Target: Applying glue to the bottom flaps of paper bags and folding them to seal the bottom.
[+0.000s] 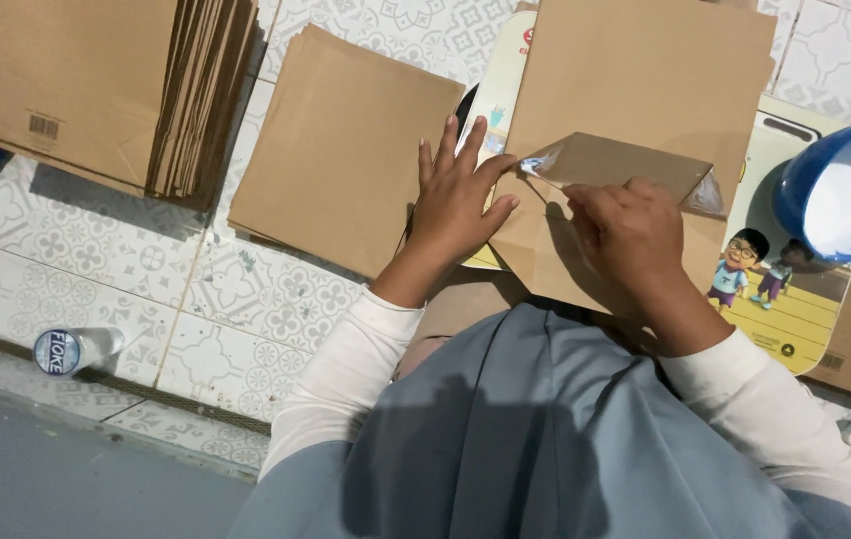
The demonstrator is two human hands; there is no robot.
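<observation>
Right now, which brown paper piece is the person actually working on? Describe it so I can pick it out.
Start at the yellow cartoon board on the tiled floor. On it lies a brown paper bag. Unlike the flat stacks to the left, its bottom flap is folded up, pinned by the left hand and right hand.

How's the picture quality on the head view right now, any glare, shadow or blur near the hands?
Head view: sharp around the left hand and right hand; a small bright glint on the wet glue at the folded flap; the blue bowl is soft and cropped at the edge; soft shadow falls beside the stacked bags.
</observation>
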